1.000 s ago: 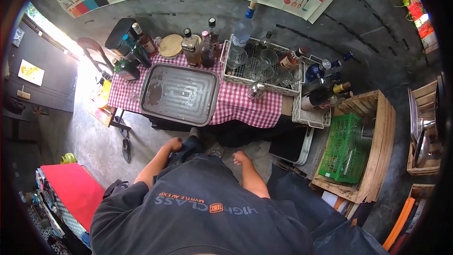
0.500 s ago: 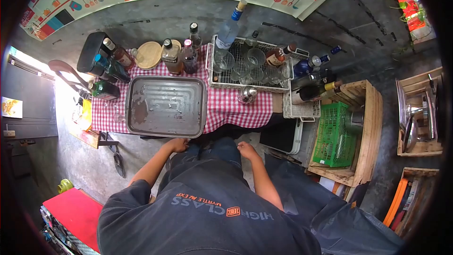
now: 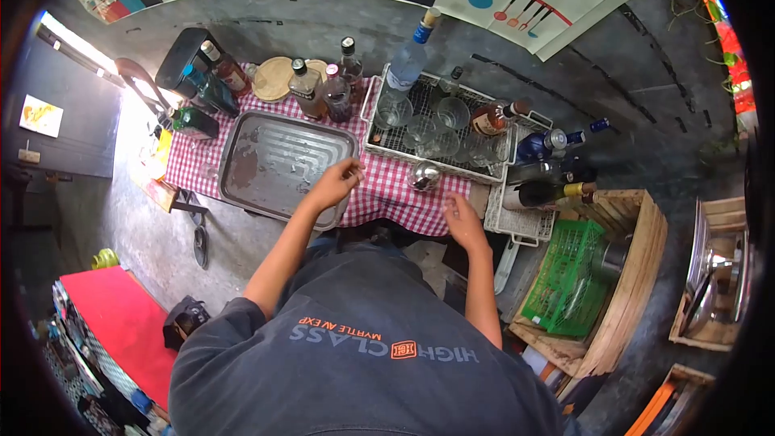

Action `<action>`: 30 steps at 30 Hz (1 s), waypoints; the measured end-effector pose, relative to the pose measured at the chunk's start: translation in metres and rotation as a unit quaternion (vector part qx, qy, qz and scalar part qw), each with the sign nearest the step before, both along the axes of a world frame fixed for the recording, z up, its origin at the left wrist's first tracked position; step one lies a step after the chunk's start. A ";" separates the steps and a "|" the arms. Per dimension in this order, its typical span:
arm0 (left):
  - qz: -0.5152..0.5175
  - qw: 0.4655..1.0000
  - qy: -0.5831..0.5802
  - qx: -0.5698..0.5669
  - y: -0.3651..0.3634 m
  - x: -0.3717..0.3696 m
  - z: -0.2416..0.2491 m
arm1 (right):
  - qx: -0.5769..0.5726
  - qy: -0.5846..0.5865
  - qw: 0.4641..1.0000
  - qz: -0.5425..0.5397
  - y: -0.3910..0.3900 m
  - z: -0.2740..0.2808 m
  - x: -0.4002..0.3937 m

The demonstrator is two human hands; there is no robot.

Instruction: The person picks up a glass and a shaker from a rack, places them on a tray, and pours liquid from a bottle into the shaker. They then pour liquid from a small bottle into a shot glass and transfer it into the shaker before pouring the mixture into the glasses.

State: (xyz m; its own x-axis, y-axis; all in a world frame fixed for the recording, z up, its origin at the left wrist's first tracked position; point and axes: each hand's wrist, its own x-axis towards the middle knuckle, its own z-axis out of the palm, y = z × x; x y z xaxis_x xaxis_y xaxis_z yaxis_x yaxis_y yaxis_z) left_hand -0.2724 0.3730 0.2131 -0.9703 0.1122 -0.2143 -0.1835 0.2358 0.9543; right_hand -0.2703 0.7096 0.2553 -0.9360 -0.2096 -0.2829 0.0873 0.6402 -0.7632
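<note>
My left hand (image 3: 336,185) is over the right edge of the dark, wet-looking metal tray (image 3: 282,163), its fingers a little bent and apart, with nothing in them. Just beyond the front edge of the red checked cloth (image 3: 386,208), my right hand (image 3: 465,223) is raised with loosely spread fingers and holds nothing. Between the two hands, slightly farther back, stands a shiny silver rounded vessel (image 3: 424,176); neither hand touches it. Behind it, a white wire basket (image 3: 373,139) holds several clear drinking glasses (image 3: 452,113) and bottles.
Several liquor bottles (image 3: 307,89) and a round wooden board (image 3: 274,79) stand at the back left. A tall clear bottle (image 3: 408,63) rises from the basket. To the right are dark bottles, a smaller wire rack (image 3: 525,223) and a green plastic crate (image 3: 563,278) inside a wooden crate (image 3: 634,282).
Both hands have risen from beside my thighs to the table: the left to the tray's right side, the right to the cloth's front edge. The view has shifted and turned slightly.
</note>
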 end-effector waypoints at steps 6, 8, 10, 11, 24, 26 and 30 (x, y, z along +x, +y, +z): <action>0.034 0.999 0.008 -0.004 0.037 -0.054 -0.005 | -0.054 0.103 0.993 0.035 0.025 -0.013 -0.069; 0.051 0.998 0.005 -0.036 0.046 -0.064 -0.010 | -0.087 0.129 0.986 0.054 0.026 -0.020 -0.079; 0.064 0.994 0.023 -0.084 0.054 -0.073 -0.004 | -0.093 0.129 0.984 0.083 0.031 -0.028 -0.084; 0.064 0.991 0.035 -0.109 0.058 -0.076 -0.001 | -0.084 0.132 0.983 0.099 0.033 -0.030 -0.086; 0.054 0.887 0.082 -0.451 0.068 -0.130 -0.035 | 0.026 0.116 0.980 0.158 0.051 -0.053 -0.081; 0.067 0.882 0.094 -0.457 0.069 -0.127 -0.043 | 0.021 0.138 0.976 0.169 0.053 -0.070 -0.076; 0.074 0.876 0.131 -0.458 0.067 -0.128 -0.053 | 0.017 0.129 0.978 0.163 0.050 -0.076 -0.073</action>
State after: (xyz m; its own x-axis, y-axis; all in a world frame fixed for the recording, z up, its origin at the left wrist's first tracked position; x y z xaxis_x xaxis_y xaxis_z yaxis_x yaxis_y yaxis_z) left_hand -0.4000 0.4401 0.1599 -0.9891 -0.1211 0.0832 -0.0793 0.9166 0.3918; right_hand -0.3434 0.7594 0.1791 -0.8617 -0.5041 -0.0587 -0.3188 0.6277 -0.7102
